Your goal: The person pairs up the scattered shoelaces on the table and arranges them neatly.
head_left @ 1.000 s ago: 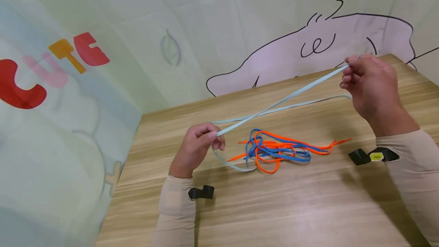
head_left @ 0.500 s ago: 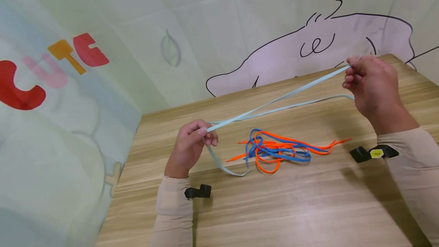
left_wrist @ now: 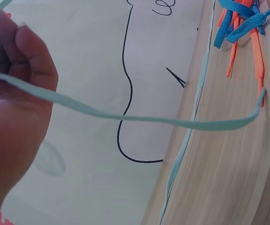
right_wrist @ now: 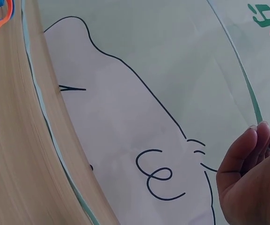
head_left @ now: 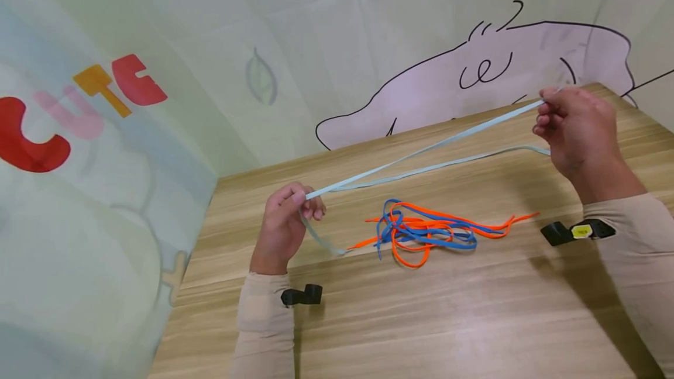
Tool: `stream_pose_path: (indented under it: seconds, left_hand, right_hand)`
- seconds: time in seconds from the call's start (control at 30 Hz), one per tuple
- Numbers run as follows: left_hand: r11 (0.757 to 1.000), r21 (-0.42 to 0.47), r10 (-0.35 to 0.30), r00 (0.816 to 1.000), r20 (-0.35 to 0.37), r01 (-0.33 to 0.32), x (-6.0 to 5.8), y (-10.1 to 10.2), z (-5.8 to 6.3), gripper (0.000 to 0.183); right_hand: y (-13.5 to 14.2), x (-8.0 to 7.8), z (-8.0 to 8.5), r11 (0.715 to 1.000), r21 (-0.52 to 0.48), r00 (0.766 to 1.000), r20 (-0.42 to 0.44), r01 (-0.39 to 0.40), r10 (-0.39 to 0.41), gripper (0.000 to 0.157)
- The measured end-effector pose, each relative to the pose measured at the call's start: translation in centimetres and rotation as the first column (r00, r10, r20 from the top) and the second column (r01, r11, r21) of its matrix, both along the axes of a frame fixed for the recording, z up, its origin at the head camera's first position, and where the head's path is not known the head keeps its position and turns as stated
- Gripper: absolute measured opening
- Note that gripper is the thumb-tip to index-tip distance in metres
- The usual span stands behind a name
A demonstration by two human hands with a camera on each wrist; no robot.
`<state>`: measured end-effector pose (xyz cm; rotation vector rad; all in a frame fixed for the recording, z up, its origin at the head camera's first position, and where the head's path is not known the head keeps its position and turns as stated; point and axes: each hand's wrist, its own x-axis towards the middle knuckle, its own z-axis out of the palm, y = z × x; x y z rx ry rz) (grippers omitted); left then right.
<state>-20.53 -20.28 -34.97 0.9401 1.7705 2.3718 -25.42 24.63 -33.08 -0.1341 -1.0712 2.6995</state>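
A light blue shoelace (head_left: 400, 159) is stretched taut in the air between both hands. My left hand (head_left: 281, 218) pinches it between thumb and fingers; a loose tail (left_wrist: 209, 124) hangs from that hand, its tip by an orange lace end. Higher up on the right, my right hand (head_left: 579, 127) pinches the other part of the lace between thumb and forefinger. Another light blue length (head_left: 447, 164) lies along the table behind. Nearer me, orange and blue shoelaces (head_left: 426, 230) lie in a loose tangle, touched by neither hand.
The wooden table (head_left: 421, 320) meets a printed cloth backdrop (head_left: 295, 28) at its back and left edges. A small black wrist camera (head_left: 302, 295) sits on the left sleeve, and another wrist camera (head_left: 576, 231) on the right one.
My left hand has moved left and slightly up along the light blue lace, and its loose tail has shortened. My right hand has shifted slightly right, still holding the lace.
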Motion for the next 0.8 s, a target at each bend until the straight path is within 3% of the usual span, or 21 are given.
stream_pose_path:
  seconds: [0.2, 0.63, 0.8]
  left_hand:
    - [0.999, 0.035, 0.04, 0.999, -0.007, -0.04, -0.1, -0.2, -0.2, 0.027]
    - [0.996, 0.043, 0.074, 0.997, 0.037, -0.076, -0.7, -0.9, -1.0, 0.031]
    - [0.991, 0.051, 0.116, 0.991, 0.072, -0.12, -0.9, -1.1, -1.3, 0.034]
  right_hand:
    - [0.3, -0.2, -0.3, 1.0, -0.006, 1.0, 0.005, 0.015, -0.015, 0.003]
    - [1.1, -0.6, -0.7, 0.998, 0.002, 0.997, 0.045, 0.065, -0.065, 0.003]
    - [1.3, -0.8, -0.6, 0.996, -0.026, 0.995, 0.047, 0.087, -0.086, 0.01]
